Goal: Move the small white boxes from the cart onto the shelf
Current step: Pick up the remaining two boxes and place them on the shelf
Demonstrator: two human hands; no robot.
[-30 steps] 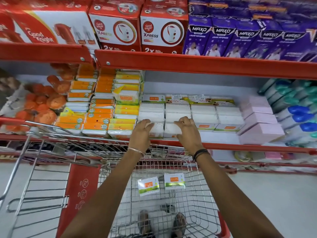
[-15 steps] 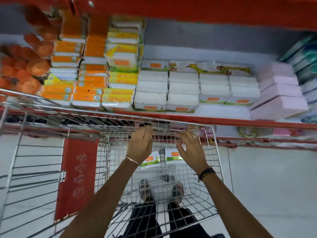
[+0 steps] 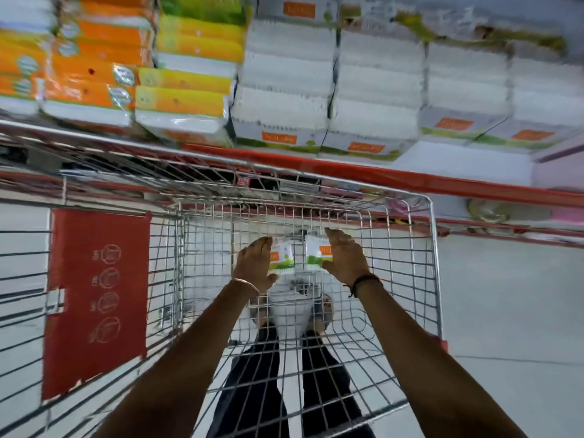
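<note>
both hands reach down inside the wire cart (image 3: 433, 279), where two small white boxes sit side by side on its mesh floor. the left hand (image 3: 254, 263) lies spread against the left box (image 3: 282, 259), and the right hand (image 3: 346, 259) lies spread against the right box (image 3: 316, 256); neither has closed around one yet. above the cart's rim, stacked white boxes (image 3: 373, 99) fill the red-edged shelf (image 3: 410, 180).

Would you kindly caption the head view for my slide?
Both hands, left hand and right hand, reach for two small white boxes in the wire cart.
</note>
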